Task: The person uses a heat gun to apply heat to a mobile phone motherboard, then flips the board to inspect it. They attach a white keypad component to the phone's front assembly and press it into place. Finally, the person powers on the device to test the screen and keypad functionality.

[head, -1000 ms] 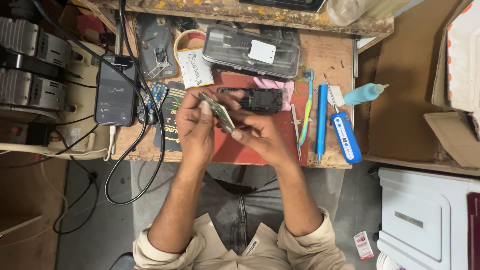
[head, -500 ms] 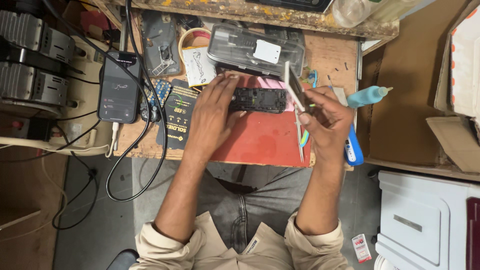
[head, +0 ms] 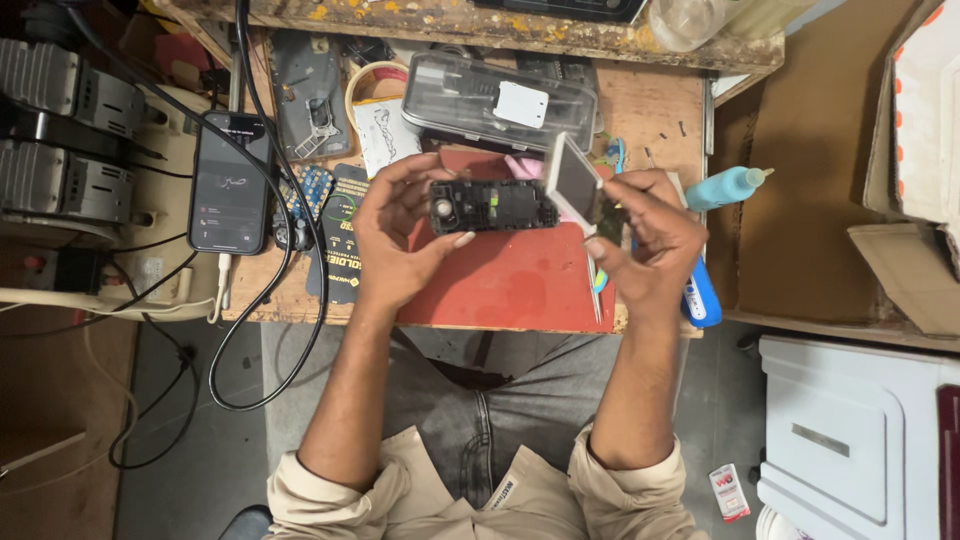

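— Black plastic, that's what the left hand (head: 400, 235) has: its fingers (head: 455, 240) are wrapped round one end of an opened phone body (head: 492, 206), inner parts facing up, held just above the red mat (head: 505, 285).

— And the other hand?

— The right hand (head: 645, 240) has its fingers (head: 597, 246) closed on a thin grey panel (head: 574, 180), tilted on edge, its lower end touching the right end of the phone body. Both hands hold firmly; neither is spread wide.

— What lies around them?

— Under the hands, the red mat sits on the wooden desk (head: 655, 110). Behind the phone body there is a clear plastic case (head: 500, 100) with a white label. To the left a dark phone (head: 229, 182) lies with its screen lit, a black cable (head: 290, 250) running past it and over the desk's edge. By the right hand, a blue bottle (head: 728, 187) lies on its side, and a blue-and-white tool (head: 702, 300) shows just beyond the wrist.

— Further out?

— Grey machines (head: 60, 130) on the left, a white cabinet (head: 850, 430) on the right.
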